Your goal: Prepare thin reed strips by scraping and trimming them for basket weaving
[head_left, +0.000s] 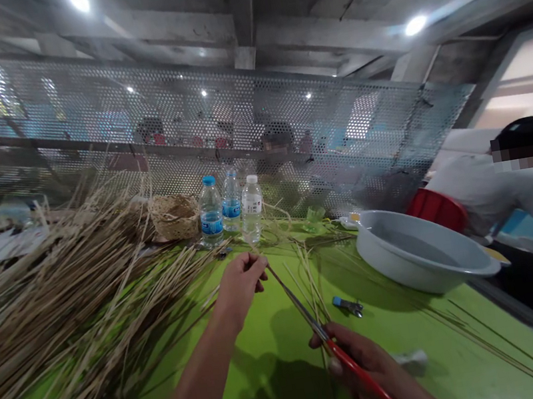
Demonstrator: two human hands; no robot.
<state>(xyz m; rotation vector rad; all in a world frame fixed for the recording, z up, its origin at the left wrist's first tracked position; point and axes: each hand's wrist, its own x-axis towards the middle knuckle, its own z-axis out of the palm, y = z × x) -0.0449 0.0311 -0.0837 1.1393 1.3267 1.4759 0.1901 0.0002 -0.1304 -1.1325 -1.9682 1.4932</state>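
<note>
My left hand (246,280) is closed in a pinch over the middle of the table. A thin brown plant strip (272,271) runs from its fingertips toward the tool in my other hand. My right hand (364,352) is wrapped round a red-handled tool (347,362) with a long, narrow metal end, which points up and left toward my left fingers. Whether the metal end grips the strip, I cannot tell. Beneath and beyond my hands, several loose pale strips (310,280) lie on the green table (269,341). A small metal tool with a blue end (348,306) rests right of them.
Dried stalks (49,294) are heaped along the left. Behind my hands stand a woven basket (175,217) and three water bottles (210,212). A pale basin (422,256) occupies the right edge, near a person in white (486,178). A perforated metal screen (235,130) rises behind the table.
</note>
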